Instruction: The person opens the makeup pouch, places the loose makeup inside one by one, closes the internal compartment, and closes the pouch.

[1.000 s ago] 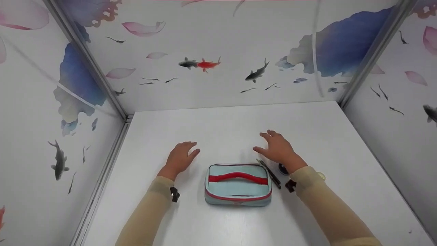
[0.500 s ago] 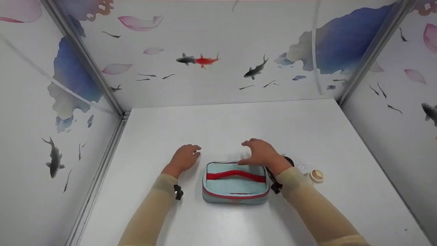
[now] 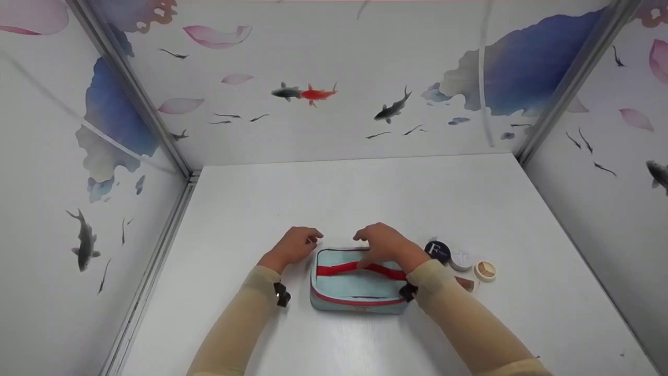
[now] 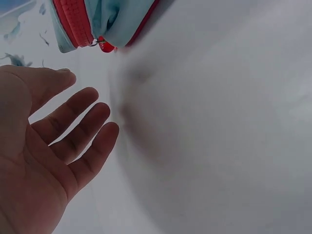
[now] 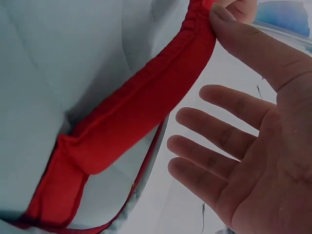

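Note:
A light blue zip-up cosmetic bag (image 3: 339,287) with red piping lies on the table, its red handle (image 3: 386,270) arched over the lid. My right hand (image 3: 390,244) is over the bag's back right part. In the right wrist view its thumb (image 5: 258,46) meets the handle at the tip, while the other fingers (image 5: 209,131) extend apart from the strap. Beside the back left corner is my left hand (image 3: 293,246), holding nothing. The left wrist view has its fingers (image 4: 90,129) loosely spread, below the bag's red zipper pull (image 4: 105,45).
Right of the bag lie a dark round case (image 3: 437,251) marked F, a whitish round case (image 3: 461,261) and a round palette (image 3: 485,271) in tan shades. A brown item (image 3: 464,283) shows partly from behind the right sleeve. Printed walls (image 3: 334,130) enclose the white table (image 3: 250,193).
My right hand has moved left and down from beyond the bag to its handle, uncovering the round cases. My left hand has come right, closer to the bag's back left corner.

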A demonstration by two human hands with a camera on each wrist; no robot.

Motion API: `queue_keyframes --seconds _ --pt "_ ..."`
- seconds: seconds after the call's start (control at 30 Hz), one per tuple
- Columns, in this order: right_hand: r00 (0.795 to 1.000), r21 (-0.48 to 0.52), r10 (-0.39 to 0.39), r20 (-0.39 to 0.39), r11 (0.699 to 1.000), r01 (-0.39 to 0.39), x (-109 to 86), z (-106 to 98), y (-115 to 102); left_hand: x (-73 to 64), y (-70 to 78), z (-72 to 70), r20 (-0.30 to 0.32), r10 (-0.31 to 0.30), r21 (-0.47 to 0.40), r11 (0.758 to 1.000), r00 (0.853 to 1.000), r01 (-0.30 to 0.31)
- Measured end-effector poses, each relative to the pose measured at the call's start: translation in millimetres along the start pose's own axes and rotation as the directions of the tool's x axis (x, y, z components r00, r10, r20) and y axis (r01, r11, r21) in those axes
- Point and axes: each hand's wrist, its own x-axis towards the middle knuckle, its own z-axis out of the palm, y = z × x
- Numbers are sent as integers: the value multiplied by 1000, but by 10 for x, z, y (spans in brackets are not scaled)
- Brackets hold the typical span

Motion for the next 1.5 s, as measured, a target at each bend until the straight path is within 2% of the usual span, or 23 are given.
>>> queue_keyframes --seconds 0.13,0.27,0.43,0.77,0.93,1.1,1.27,1.5 --pt "1000 -3 2 -2 1000 -2 27 37 -20 5 26 -9 68 15 11 1000 998 -16" --pt "1000 -15 -10 -1 1000 10 43 73 -30 4 48 -25 120 22 -27 999 993 -18" --pt "1000 -65 -25 2 998 26 59 110 -36 14 55 -36 156 55 -80 996 986 -43" --pt "999 -102 49 23 994 -46 138 98 -153 68 49 -55 178 74 -94 994 981 -58" --pt "996 -74 69 47 995 -66 171 74 -219 92 45 -60 172 76 -92 994 982 -61" --pt "995 -56 90 54 995 -87 183 87 -238 131 45 -56 193 77 -79 995 978 -62" --pt "996 -89 76 37 993 -72 208 136 -238 173 35 -39 198 63 -57 997 978 -53" --pt "1000 -192 10 -13 981 -12 253 210 -210 240 21 -30 182 108 -4 994 977 -109"
